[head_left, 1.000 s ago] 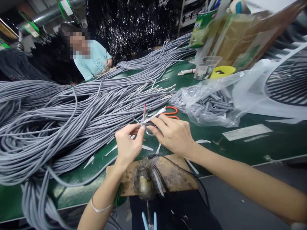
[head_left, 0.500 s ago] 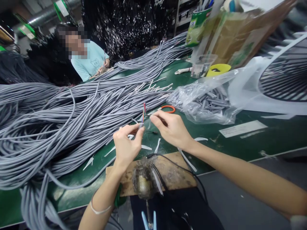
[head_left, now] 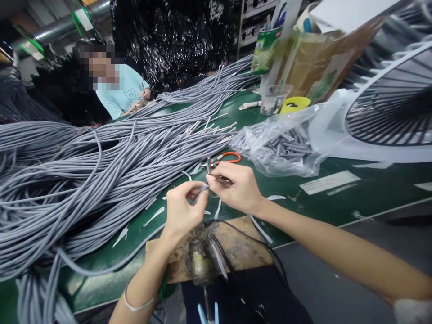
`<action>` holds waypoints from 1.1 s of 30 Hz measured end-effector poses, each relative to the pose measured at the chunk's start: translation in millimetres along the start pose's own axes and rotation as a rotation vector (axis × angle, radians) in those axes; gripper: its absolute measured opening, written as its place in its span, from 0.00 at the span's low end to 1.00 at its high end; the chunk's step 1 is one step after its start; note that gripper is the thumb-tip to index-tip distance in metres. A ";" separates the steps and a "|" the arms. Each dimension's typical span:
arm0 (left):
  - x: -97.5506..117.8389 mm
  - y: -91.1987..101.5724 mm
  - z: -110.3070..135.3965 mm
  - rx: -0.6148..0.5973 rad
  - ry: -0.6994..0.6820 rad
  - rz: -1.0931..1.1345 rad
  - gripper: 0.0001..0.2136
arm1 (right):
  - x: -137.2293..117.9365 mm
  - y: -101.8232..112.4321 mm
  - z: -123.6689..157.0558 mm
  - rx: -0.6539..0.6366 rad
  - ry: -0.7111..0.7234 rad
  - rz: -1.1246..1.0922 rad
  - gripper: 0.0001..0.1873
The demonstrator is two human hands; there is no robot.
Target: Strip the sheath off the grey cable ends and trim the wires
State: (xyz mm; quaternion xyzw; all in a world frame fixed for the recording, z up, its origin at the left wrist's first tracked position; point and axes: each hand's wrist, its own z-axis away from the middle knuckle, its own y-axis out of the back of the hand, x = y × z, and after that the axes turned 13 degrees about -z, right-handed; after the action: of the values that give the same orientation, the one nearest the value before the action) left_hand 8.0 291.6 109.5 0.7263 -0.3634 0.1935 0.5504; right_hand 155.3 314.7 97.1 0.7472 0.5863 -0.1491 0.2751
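**Left hand [head_left: 187, 204] and right hand [head_left: 236, 186] meet at the end of a slim grey round-sheathed cable [head_left: 201, 192]**

The clock here is centred on the cable end, twelve pointing away from the wearer; that end is raised above the dark-green tabletop [head_left: 337, 204], tilted up towards one o'clock; the left hand's thumb and forefinger pinch the grey sheath; the right hand's thumb and forefinger are closed on the thin multicoloured inner wires [head_left: 208, 165], whose ends stick up past the fingertips; something dark shows within the curl of the right fingers, too small to identify.

Near the right hand, between one and two o'clock, lies an orange loop-shaped handle [head_left: 239, 157]; at two, a crinkled clear plastic bag [head_left: 276, 168] holds short grey tubes [head_left: 286, 146]; between two and three, well apart, is a white plastic fan [head_left: 391, 121] with a dark ribbed grille; a broad heap of long grey cables [head_left: 118, 171] spreads from eight to eleven; narrow white strips [head_left: 155, 217] lie near eight; at six, a flat brown board [head_left: 243, 243] bears a squat cylindrical device [head_left: 199, 261]; towards ten, across the table, is a co-worker in a light-blue shirt [head_left: 118, 101].
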 end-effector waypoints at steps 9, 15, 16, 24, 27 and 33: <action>0.6 -11.0 -5.6 -0.195 0.236 0.745 0.23 | -5.2 -5.6 -1.7 0.128 -0.279 -0.274 0.12; 4.4 -11.8 -5.8 -0.128 0.320 0.792 0.20 | -9.0 -5.6 0.8 0.081 -0.011 -0.120 0.07; 4.4 -11.6 -6.3 -0.117 0.326 0.790 0.19 | -8.5 -4.8 1.8 0.079 0.090 -0.074 0.06; 6.0 -6.8 -12.2 -0.063 0.455 0.898 0.13 | -5.8 -0.1 3.7 0.022 0.226 0.096 0.10; 6.4 -5.3 -12.6 -0.027 0.542 0.948 0.12 | -5.1 -1.2 4.6 0.016 0.227 0.109 0.10; 5.5 -4.7 -10.8 0.018 0.626 0.968 0.12 | 0.4 -1.5 9.3 0.007 0.268 0.101 0.08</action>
State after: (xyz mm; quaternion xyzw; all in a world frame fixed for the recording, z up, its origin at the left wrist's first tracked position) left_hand 16.4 300.7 113.6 0.3901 -0.4723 0.6323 0.4742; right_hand 154.9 309.8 89.1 0.7900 0.5789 -0.0358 0.1988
